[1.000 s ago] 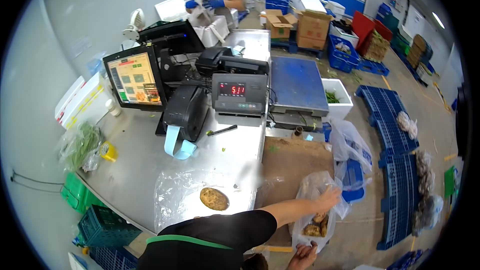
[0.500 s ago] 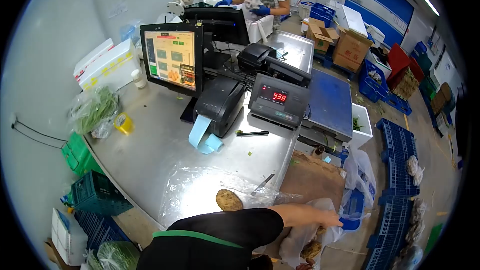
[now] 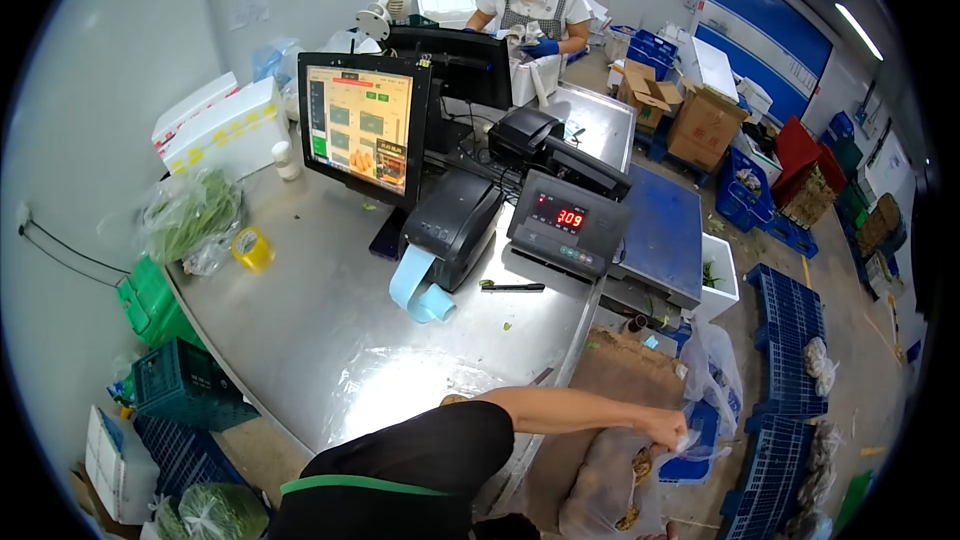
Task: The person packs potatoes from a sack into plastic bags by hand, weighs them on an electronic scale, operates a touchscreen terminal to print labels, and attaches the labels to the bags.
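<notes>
My left hand point(image 3: 662, 428) is closed on the rim of a clear plastic bag point(image 3: 600, 485), its arm stretched to the right over the table edge. Brown, rough-skinned tubers point(image 3: 640, 465) show inside the bag. At the bottom edge, only a few fingers of my right hand point(image 3: 668, 532) show against the bag's lower side, and they look closed on it. Another brown tuber point(image 3: 453, 400) lies on the metal table point(image 3: 290, 310), mostly hidden behind my left arm. A clear plastic sheet point(image 3: 400, 380) lies beside it.
A scale display point(image 3: 567, 220) with red digits, a label printer point(image 3: 455, 230), a monitor point(image 3: 362, 125) and a pen point(image 3: 513, 288) are on the table. Blue pallets point(image 3: 785, 340) and a blue basket point(image 3: 700, 440) are to the right. A co-worker in blue gloves point(image 3: 545, 48) stands behind.
My left hand has shifted slightly up and left with the bag's rim, and the bag looks fuller and more upright. My arm now covers most of the table tuber. The red digits changed.
</notes>
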### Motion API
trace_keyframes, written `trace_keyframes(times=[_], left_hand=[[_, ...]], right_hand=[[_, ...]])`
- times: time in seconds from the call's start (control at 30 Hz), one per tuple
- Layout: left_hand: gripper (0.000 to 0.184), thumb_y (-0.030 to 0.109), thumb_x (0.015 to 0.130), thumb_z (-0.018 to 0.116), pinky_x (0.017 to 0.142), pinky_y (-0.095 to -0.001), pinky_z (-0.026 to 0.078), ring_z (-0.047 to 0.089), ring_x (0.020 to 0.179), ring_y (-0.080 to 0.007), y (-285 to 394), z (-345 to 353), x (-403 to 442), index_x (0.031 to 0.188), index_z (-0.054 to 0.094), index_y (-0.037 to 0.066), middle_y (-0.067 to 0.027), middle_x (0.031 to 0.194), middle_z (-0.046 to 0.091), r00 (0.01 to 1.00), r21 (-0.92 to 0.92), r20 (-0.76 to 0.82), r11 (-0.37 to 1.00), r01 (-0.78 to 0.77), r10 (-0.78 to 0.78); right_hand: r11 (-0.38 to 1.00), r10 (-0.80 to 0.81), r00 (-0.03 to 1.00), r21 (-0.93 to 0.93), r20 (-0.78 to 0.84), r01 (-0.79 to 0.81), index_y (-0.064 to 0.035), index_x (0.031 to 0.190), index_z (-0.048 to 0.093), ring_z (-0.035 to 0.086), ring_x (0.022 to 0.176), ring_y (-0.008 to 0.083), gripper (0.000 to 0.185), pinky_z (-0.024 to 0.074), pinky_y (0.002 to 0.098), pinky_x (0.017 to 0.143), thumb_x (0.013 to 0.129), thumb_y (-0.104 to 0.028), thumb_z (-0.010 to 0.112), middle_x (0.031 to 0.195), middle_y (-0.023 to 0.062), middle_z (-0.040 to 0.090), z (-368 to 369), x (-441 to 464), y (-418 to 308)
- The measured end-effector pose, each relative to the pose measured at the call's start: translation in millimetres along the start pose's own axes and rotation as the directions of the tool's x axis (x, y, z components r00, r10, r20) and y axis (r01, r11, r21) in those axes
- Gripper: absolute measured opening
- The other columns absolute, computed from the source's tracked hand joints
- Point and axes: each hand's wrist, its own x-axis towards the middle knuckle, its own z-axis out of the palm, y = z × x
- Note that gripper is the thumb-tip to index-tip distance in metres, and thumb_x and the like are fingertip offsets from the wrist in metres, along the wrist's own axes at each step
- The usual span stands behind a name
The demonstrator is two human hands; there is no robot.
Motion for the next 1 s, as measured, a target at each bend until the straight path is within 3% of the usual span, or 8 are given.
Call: trace_keyframes(times=[0.13, 0.23, 0.37, 0.5, 0.6, 0.8, 0.93, 1.0], left_hand=[[0.021, 0.014, 0.074, 0.052, 0.054, -0.0378, 0.051, 0.063, 0.059, -0.0249, 8.6, 23.0, -17.1, 0.079, 0.061, -0.005, -0.0169, 0.067, 0.062, 0.989, -0.556, 0.147, 0.826, 0.090, -0.009], [0.030, 0.025, 0.077, 0.048, 0.069, -0.0426, 0.050, 0.063, 0.077, -0.0288, 11.8, 31.0, -20.3, 0.084, 0.061, -0.001, -0.0159, 0.079, 0.063, 0.955, -0.776, 0.290, 0.571, 0.268, -0.054], [0.028, 0.026, 0.077, 0.049, 0.076, -0.0469, 0.046, 0.060, 0.086, -0.0305, -36.4, 52.4, 2.7, 0.089, 0.060, 0.003, -0.0114, 0.089, 0.063, 0.921, -0.837, 0.386, 0.438, 0.327, 0.050], [0.027, 0.028, 0.082, 0.046, 0.070, -0.0350, 0.046, 0.059, 0.079, -0.0187, 17.2, 48.9, -38.8, 0.091, 0.061, 0.008, -0.0050, 0.083, 0.064, 0.948, -0.838, 0.314, 0.482, 0.256, 0.043], [0.026, 0.032, 0.086, 0.045, 0.064, -0.0347, 0.046, 0.058, 0.077, -0.0167, 2.3, 50.3, -34.1, 0.091, 0.060, 0.010, -0.0013, 0.083, 0.064, 0.917, -0.808, 0.342, 0.562, 0.175, 0.206], [0.048, 0.049, 0.090, 0.046, 0.053, -0.0371, 0.045, 0.055, 0.060, -0.0233, -66.3, 44.4, 7.4, 0.095, 0.058, 0.004, -0.0097, 0.078, 0.060, 0.884, -0.714, 0.453, 0.549, 0.435, -0.113], [0.055, 0.056, 0.086, 0.047, 0.048, -0.0377, 0.039, 0.051, 0.055, -0.0222, -71.1, 25.5, 7.4, 0.082, 0.057, 0.003, -0.0086, 0.062, 0.053, 0.895, -0.363, -0.020, 0.838, 0.408, -0.445], [0.057, 0.058, 0.085, 0.049, 0.046, -0.0382, 0.038, 0.048, 0.051, -0.0222, -97.7, -3.0, 6.8, 0.076, 0.055, 0.002, -0.0085, 0.055, 0.049, 0.808, -0.474, -0.079, 0.735, 0.484, -0.583]], right_hand=[[0.990, -0.053, 0.979, -0.119, 0.199, 0.078, 0.0049, 0.122, 0.046, 0.050, 0.064, 0.0218, 0.053, 0.0446, 0.0335, 0.064, 0.091, -0.038, 0.052, 0.070, 0.0098, 0.050, -58.9, 37.8, 53.2], [0.368, -0.271, 0.889, -0.814, 0.368, 0.449, 0.0077, 0.127, 0.042, 0.055, 0.088, 0.0350, 0.055, 0.0425, 0.0428, 0.082, 0.093, -0.035, 0.046, 0.092, 0.0188, 0.059, 18.4, 33.8, 33.3], [0.170, 0.229, 0.953, -0.972, 0.199, 0.162, 0.0043, 0.125, 0.046, 0.051, 0.098, 0.0405, 0.046, 0.0378, 0.0452, 0.089, 0.092, -0.026, 0.038, 0.111, 0.0216, 0.056, 8.0, 66.0, 36.3], [0.431, 0.146, 0.962, -0.890, 0.233, 0.150, 0.0009, 0.123, 0.051, 0.053, 0.087, 0.0243, 0.041, 0.0445, 0.0341, 0.076, 0.092, -0.023, 0.038, 0.102, 0.0114, 0.059, -22.2, 106.9, 65.2], [0.624, 0.378, 0.926, -0.733, -0.020, -0.271, -0.0007, 0.124, 0.050, 0.053, 0.091, 0.0178, 0.041, 0.0448, 0.0285, 0.075, 0.093, -0.027, 0.043, 0.108, 0.0074, 0.057, -1.5, 106.6, 57.2], [0.697, 0.300, 0.952, -0.695, 0.055, -0.179, -0.0020, 0.127, 0.048, 0.053, 0.096, 0.0187, 0.044, 0.0455, 0.0293, 0.078, 0.093, -0.030, 0.045, 0.112, 0.0081, 0.056, -44.5, 123.2, 106.7], [0.610, 0.254, 0.934, -0.791, 0.252, 0.047, -0.0029, 0.129, 0.047, 0.053, 0.099, 0.0193, 0.045, 0.0459, 0.0299, 0.080, 0.093, -0.031, 0.047, 0.115, 0.0086, 0.055, -139.2, 141.4, 175.2], [0.865, 0.310, 0.950, -0.405, -0.034, -0.297, -0.0036, 0.129, 0.046, 0.051, 0.106, 0.0205, 0.048, 0.0465, 0.0316, 0.084, 0.093, -0.035, 0.049, 0.120, 0.0100, 0.054, -68.9, 94.6, 132.5]])
